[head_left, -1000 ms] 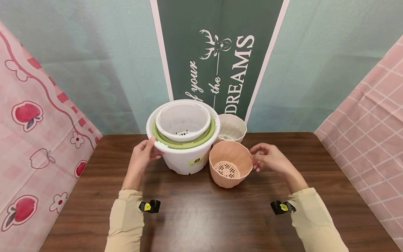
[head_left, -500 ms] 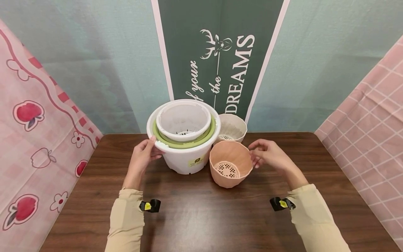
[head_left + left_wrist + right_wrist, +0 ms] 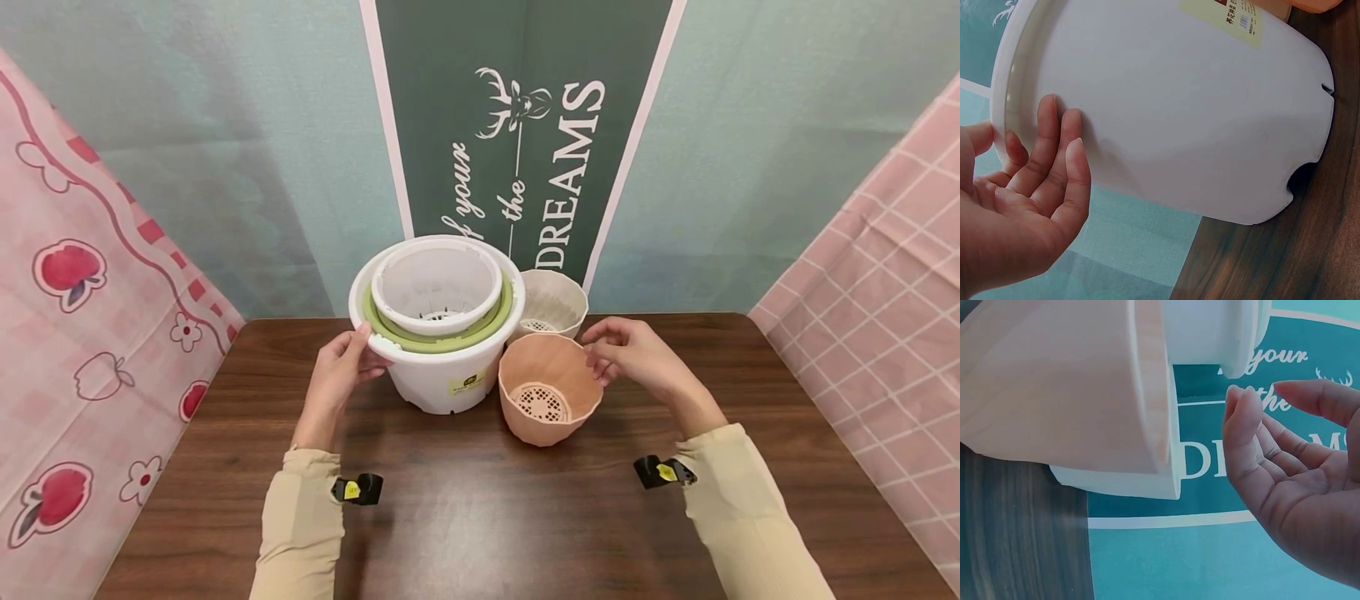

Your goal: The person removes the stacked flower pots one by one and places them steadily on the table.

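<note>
Up at the back, blue-green cloth [image 3: 247, 167] right across, split by a dark green panel [image 3: 525, 37] with white lettering running sideways and a stag's head. Flanking it, apple-printed pink cloth [image 3: 112, 333] on the left, grid-patterned pink cloth [image 3: 885, 333] on the right. Below, a dark, wood-grained table [image 3: 465, 517], shiny towards the front.

And there, at the far part of the table, the big pot [image 3: 435, 379]: upright, white, smooth-walled, wide-rimmed, tapering to a notched base. Nested inside, a green pot [image 3: 442, 343], showing only as a ring. Inside that ring, a small white pot [image 3: 437, 279], round, with an openwork floor. Just right of the big pot, the peach pot [image 3: 543, 387]: upright, facet-sided, angular along the rim, floor pierced in a neat pattern. Tucked behind, a cream pot [image 3: 551, 300], partly hidden, also with a pierced floor.

Over to the left hand [image 3: 341, 371]: clamped on the big pot's rim, thumb on top, fingers bent beneath. Across to the right hand [image 3: 637, 362]: loosely bent, thumb apart from fingers, just beside the peach pot's rim. Smallest of all, a yellow label [image 3: 467, 383] on the big pot's front, black-printed.
</note>
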### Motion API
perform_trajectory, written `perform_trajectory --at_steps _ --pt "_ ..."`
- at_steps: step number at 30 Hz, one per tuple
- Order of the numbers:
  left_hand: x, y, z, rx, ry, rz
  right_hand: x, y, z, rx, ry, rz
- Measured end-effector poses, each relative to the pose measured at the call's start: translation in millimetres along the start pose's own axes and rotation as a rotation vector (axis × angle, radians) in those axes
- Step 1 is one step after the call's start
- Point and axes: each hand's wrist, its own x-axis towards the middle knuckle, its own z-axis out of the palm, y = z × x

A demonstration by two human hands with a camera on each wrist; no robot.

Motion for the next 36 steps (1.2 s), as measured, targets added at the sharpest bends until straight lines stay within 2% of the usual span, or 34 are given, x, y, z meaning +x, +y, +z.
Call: perform_trajectory --at_steps 11,36 --pt "0.1 0.7 -0.6 0.0 -0.002 -0.002 6.0 -11.4 3.7 -0.002 -0.02 -0.037" --pt "1.2 0.8 -0.1 0.0 -0.002 -0.011 22.5 -39.1 13.4 -0.045 -0.042 -0.057"
